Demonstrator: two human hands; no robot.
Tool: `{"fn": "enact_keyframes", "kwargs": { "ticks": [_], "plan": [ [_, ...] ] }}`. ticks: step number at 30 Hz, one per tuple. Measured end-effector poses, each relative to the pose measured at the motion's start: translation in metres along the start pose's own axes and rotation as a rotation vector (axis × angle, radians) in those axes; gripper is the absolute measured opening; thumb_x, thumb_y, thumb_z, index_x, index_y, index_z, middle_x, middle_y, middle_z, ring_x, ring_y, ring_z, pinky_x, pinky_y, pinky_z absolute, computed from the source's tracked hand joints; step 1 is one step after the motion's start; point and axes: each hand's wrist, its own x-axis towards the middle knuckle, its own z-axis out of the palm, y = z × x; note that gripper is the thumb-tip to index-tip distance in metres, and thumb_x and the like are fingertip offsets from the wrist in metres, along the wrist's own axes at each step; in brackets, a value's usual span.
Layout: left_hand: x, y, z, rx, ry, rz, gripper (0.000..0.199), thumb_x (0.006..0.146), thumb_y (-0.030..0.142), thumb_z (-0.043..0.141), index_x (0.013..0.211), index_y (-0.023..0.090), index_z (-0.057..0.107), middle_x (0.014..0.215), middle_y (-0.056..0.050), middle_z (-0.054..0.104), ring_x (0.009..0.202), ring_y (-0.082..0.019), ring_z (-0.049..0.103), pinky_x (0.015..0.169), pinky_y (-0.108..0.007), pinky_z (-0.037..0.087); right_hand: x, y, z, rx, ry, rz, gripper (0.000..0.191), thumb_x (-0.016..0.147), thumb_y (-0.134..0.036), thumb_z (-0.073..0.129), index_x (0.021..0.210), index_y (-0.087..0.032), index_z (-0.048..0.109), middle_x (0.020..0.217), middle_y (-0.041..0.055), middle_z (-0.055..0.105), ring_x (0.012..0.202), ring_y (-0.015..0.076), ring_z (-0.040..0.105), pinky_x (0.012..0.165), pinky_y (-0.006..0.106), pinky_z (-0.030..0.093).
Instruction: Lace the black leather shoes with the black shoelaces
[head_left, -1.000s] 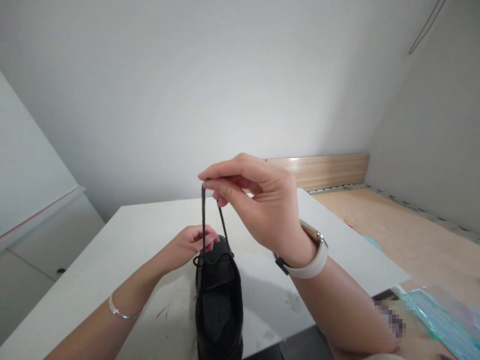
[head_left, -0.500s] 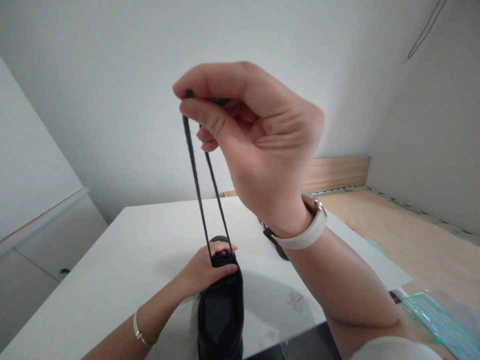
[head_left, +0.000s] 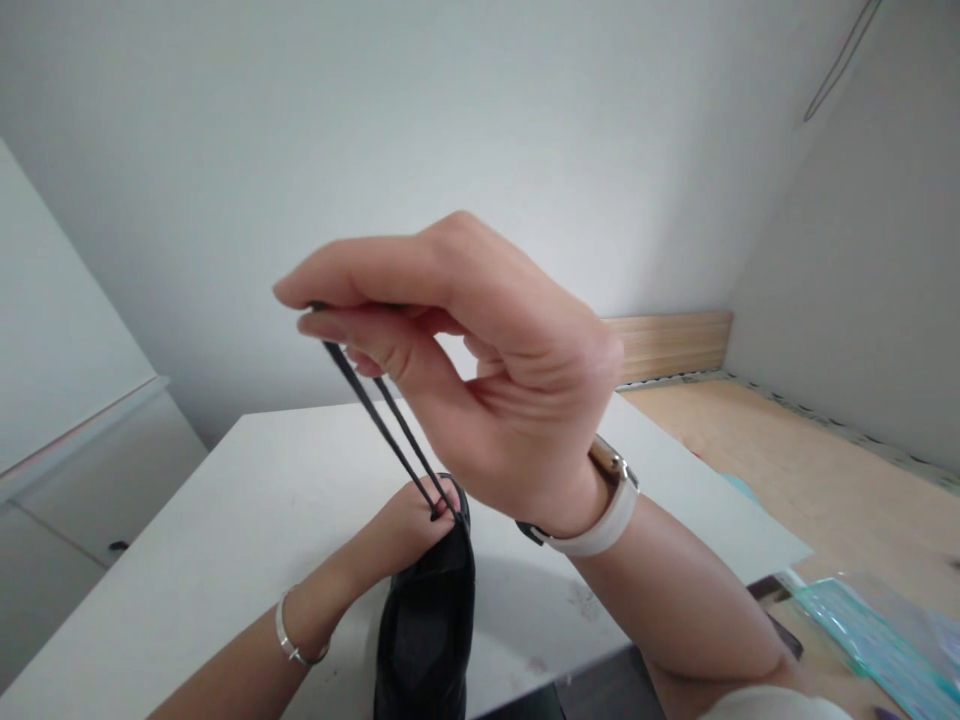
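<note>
A black shoe [head_left: 426, 630] rests on the white table, its near end cut off by the bottom of the view. Two strands of black shoelace [head_left: 386, 425] run taut and slanting from its upper part to my raised right hand [head_left: 480, 370], which pinches them between thumb and forefinger. My left hand [head_left: 409, 530] is closed at the far part of the shoe, its fingertips around the base of the laces. A watch with a pale strap circles my right wrist, and a silver bracelet is on my left.
Behind my right wrist, part of a black object [head_left: 531, 532] shows on the white table [head_left: 285, 480]. Clear and teal plastic packaging [head_left: 870, 640] lies at the lower right. A dark flat item [head_left: 592, 690] is at the bottom edge.
My right hand has moved down and to the left with the laces, which now slant more. My left hand has shifted on the shoe, its thumb now nearer the laces.
</note>
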Motion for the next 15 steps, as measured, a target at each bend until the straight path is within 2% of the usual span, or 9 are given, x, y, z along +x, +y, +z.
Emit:
{"fn": "enact_keyframes", "kwargs": {
  "ticks": [5,8,10,13,15],
  "plan": [
    [-0.002,-0.002,0.007,-0.03,0.022,0.002,0.015,0.083,0.025,0.055,0.084,0.024,0.071,0.081,-0.003,0.072,0.084,-0.025,0.063,0.083,-0.034,0.053,-0.007,-0.009,-0.007,-0.013,-0.072,0.036,0.024,0.102,-0.028,0.047,0.105,-0.03,0.072,0.104,-0.0052,0.072,0.101,0.015,0.071,0.095,0.026,0.059],
    [-0.008,-0.006,0.001,-0.084,0.003,0.013,0.019,0.089,0.028,0.052,0.092,0.022,0.07,0.086,-0.004,0.073,0.085,-0.024,0.064,0.083,-0.035,0.053,-0.009,-0.004,-0.007,0.03,0.022,0.012,0.02,0.1,-0.023,0.051,0.099,-0.027,0.071,0.102,-0.0037,0.072,0.093,0.0126,0.071,0.091,0.022,0.06],
    [-0.014,-0.007,-0.006,-0.153,-0.085,0.048,0.02,0.09,0.033,0.056,0.098,0.021,0.069,0.095,-0.005,0.073,0.091,-0.023,0.065,0.088,-0.035,0.053,-0.007,0.004,-0.004,0.072,0.106,0.011,0.017,0.099,-0.019,0.054,0.095,-0.024,0.07,0.1,-0.004,0.071,0.087,0.0094,0.07,0.088,0.017,0.059],
    [-0.018,-0.004,-0.012,-0.224,-0.196,0.077,0.031,0.083,0.04,0.069,0.105,0.019,0.07,0.11,-0.008,0.072,0.105,-0.025,0.064,0.097,-0.037,0.048,0.001,0.019,0.003,0.168,0.217,-0.001,0.014,0.098,-0.017,0.055,0.093,-0.022,0.068,0.096,-0.0054,0.07,0.083,0.0064,0.069,0.086,0.014,0.057],
    [-0.018,0.0,-0.009,-0.224,-0.164,0.032,0.032,0.08,0.042,0.073,0.101,0.018,0.072,0.109,-0.009,0.072,0.105,-0.027,0.064,0.097,-0.039,0.047,0.007,0.022,0.007,0.241,0.281,-0.01,0.012,0.095,-0.014,0.058,0.089,-0.021,0.066,0.095,-0.0055,0.069,0.086,0.0063,0.069,0.088,0.013,0.055]
  ]
}}
